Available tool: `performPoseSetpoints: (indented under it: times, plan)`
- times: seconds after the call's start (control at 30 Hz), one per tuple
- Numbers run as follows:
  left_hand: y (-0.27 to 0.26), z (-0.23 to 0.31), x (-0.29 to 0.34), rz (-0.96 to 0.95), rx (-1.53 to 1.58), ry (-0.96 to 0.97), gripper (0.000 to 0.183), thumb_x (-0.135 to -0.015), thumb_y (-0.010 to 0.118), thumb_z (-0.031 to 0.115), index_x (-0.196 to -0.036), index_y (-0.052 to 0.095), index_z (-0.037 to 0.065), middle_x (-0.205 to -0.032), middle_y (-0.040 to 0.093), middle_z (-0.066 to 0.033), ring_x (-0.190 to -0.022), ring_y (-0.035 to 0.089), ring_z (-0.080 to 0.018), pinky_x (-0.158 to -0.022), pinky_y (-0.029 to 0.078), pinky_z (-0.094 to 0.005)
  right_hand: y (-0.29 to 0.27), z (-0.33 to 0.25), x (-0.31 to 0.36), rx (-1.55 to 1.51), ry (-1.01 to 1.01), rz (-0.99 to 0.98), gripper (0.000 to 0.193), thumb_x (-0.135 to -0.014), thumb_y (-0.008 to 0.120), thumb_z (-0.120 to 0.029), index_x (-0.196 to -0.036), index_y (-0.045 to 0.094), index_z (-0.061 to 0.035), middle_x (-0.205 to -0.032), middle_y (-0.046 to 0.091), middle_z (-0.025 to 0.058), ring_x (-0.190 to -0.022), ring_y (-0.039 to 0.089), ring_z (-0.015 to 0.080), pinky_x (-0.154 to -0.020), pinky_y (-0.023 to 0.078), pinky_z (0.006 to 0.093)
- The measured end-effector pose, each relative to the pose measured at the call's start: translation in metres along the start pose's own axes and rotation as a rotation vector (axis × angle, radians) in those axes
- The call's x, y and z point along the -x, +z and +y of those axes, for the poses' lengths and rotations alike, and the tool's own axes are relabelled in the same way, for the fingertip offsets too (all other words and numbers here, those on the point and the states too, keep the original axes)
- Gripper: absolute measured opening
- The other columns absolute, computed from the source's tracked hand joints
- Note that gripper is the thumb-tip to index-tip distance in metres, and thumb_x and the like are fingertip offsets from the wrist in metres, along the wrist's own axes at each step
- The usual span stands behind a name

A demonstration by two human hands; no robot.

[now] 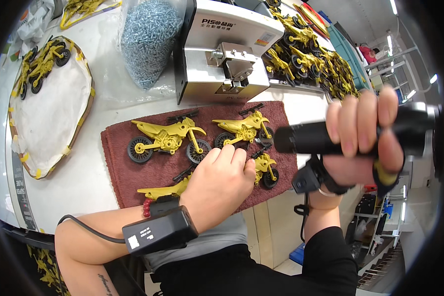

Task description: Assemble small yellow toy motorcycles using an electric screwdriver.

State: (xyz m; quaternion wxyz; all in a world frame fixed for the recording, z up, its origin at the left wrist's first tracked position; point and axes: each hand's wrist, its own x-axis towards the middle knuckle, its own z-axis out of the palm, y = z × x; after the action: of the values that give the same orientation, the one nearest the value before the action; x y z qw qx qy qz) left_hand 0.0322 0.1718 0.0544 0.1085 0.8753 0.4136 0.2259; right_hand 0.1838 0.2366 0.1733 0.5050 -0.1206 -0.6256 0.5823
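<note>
Black driver point(306, 138), axis crosswise, nose leftward, in clenched right grip point(362, 126); left grip point(222, 180) curled, contents unclear

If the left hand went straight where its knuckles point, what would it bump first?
Probably the upper-right toy motorbike on the cloth, beyond the left hand; whether they touch is unclear.

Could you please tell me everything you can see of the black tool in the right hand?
The black tool is a thick, plastic-looking cylinder, wider towards the rear. It runs nearly level across the picture, front end pointing left and, in this view, overlapping the right part of the reddish-brown towel. The right hand wraps its fingers around it. Blur hides finer detail.
</note>
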Motion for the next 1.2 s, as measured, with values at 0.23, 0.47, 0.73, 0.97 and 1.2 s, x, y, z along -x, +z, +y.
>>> performPoseSetpoints:
  times: [0.23, 0.47, 0.73, 0.97, 1.2]
  plan:
    - [0.000, 0.003, -0.004, 0.025, 0.012, 0.014, 0.037, -0.070, 0.066, 0.021, -0.100, 0.060, 0.002, -0.080, 0.048, -0.0077, -0.080, 0.047, -0.0218, -0.068, 0.038, -0.0312, -0.008, -0.016, 0.055, 0.107, -0.011, 0.123, 0.029, -0.077, 0.062, -0.011, -0.086, 0.034, -0.0095, -0.064, 0.048, 0.0040, -0.055, 0.049, 0.0169, -0.059, 0.040, 0.0325]
    - [0.001, 0.003, -0.003, 0.014, 0.021, 0.003, 0.038, -0.069, 0.067, 0.021, -0.101, 0.060, 0.002, -0.081, 0.049, -0.0073, -0.080, 0.047, -0.0216, -0.067, 0.038, -0.0309, -0.006, 0.006, 0.060, 0.134, 0.021, 0.244, 0.034, -0.073, 0.070, -0.015, -0.083, 0.038, -0.0093, -0.058, 0.046, 0.0026, -0.051, 0.048, 0.0161, -0.055, 0.041, 0.0315]
    - [0.000, 0.001, -0.003, 0.016, 0.018, -0.010, 0.037, -0.069, 0.067, 0.021, -0.101, 0.060, 0.002, -0.081, 0.048, -0.0070, -0.079, 0.046, -0.0214, -0.067, 0.038, -0.0307, -0.001, 0.014, 0.061, 0.177, 0.028, 0.243, 0.035, -0.073, 0.072, -0.016, -0.084, 0.039, -0.0099, -0.058, 0.047, 0.0015, -0.049, 0.047, 0.0146, -0.053, 0.040, 0.0296]
    - [-0.003, 0.008, -0.010, 0.072, -0.035, 0.023, 0.038, -0.069, 0.066, 0.019, -0.102, 0.060, 0.002, -0.079, 0.047, -0.0065, -0.079, 0.047, -0.0206, -0.065, 0.038, -0.0317, -0.018, -0.002, 0.031, 0.130, 0.038, -0.026, 0.033, -0.068, 0.071, -0.013, -0.084, 0.042, -0.0064, -0.060, 0.050, 0.0032, -0.050, 0.049, 0.0151, -0.052, 0.042, 0.0298]
    - [0.001, -0.002, -0.006, 0.035, 0.063, -0.016, 0.037, -0.070, 0.066, 0.020, -0.101, 0.059, 0.000, -0.082, 0.048, -0.0082, -0.081, 0.047, -0.0218, -0.068, 0.038, -0.0306, -0.019, -0.008, -0.030, -0.184, -0.068, -0.367, 0.028, -0.065, 0.067, -0.004, -0.082, 0.046, -0.0081, -0.059, 0.055, 0.0002, -0.049, 0.054, 0.0118, -0.053, 0.045, 0.0251]
